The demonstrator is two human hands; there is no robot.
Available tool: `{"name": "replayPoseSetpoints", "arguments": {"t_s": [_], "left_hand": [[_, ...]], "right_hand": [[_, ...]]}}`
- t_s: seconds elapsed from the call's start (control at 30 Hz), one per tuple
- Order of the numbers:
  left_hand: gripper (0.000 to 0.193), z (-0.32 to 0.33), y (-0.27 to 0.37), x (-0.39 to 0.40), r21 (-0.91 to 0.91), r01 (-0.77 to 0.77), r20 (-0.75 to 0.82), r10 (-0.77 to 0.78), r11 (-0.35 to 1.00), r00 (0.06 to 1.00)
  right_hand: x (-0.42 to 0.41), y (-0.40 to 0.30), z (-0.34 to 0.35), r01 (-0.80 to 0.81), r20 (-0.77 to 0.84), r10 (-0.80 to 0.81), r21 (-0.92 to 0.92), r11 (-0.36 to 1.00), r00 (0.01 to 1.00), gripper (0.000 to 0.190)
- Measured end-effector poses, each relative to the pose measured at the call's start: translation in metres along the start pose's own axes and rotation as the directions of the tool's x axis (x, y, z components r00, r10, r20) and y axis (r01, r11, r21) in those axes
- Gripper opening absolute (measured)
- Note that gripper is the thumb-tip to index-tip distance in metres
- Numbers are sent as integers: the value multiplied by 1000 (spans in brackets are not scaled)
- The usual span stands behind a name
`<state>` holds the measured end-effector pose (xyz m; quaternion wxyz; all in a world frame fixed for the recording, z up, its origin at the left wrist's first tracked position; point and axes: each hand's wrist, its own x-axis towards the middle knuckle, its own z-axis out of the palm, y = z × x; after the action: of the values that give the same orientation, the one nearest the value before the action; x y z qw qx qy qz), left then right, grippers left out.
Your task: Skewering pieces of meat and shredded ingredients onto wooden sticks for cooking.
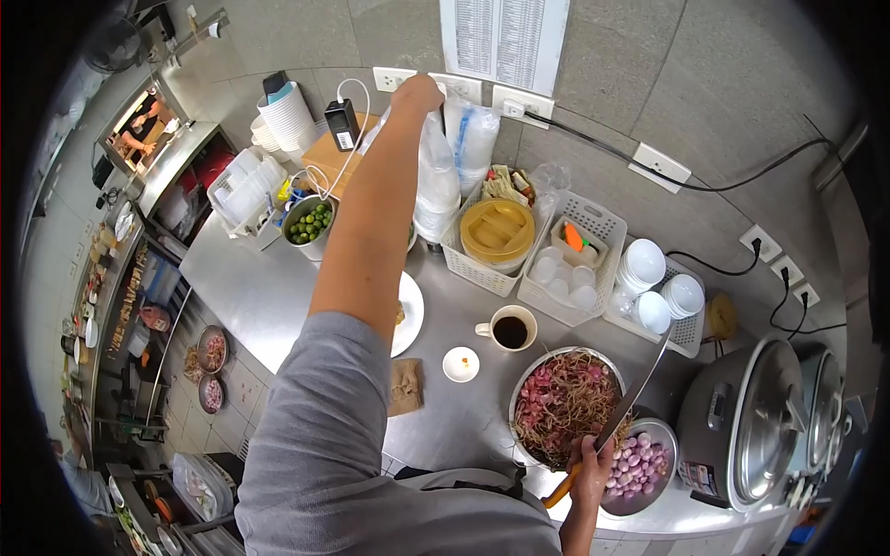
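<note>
My left hand [418, 93] reaches to the wall, at a white power outlet [393, 78]. Its fingers are partly hidden, and what they hold there cannot be made out. In my right hand [591, 459] is a long knife [628, 399] with an orange handle, its blade pointing up and away. That hand is beside a metal bowl [513, 410] of shallot skins and dry roots. Close by, a second metal bowl [619, 505] holds peeled shallots [638, 464]. Beyond the skins stand a cup of dark liquid [511, 332] and a small white bowl [460, 365].
A white plate [411, 313] lies partly under my left arm, near a brown folded cloth [405, 386]. White baskets [573, 260] and stacked bowls [643, 264] line the wall. A large rice cooker [740, 424] stands right. Left are a pot of green citrus [309, 224] and a charger [341, 125].
</note>
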<state>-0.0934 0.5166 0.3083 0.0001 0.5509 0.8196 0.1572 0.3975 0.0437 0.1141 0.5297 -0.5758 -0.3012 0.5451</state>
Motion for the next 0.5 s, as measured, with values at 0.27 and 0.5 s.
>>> {"name": "replayPoseSetpoints", "arguments": {"t_s": [0.27,0.5], "left_hand": [[44,-29,-93,-70,-433,-329,-481,94,839,872],[37,12,-191,-79,-409,-34,-296,-97,912,950]], "right_hand": [[0,1,0,5,46,-6,30,1000,999,34],[1,0,10,-21,82,21,-2,1000,996,34]]}}
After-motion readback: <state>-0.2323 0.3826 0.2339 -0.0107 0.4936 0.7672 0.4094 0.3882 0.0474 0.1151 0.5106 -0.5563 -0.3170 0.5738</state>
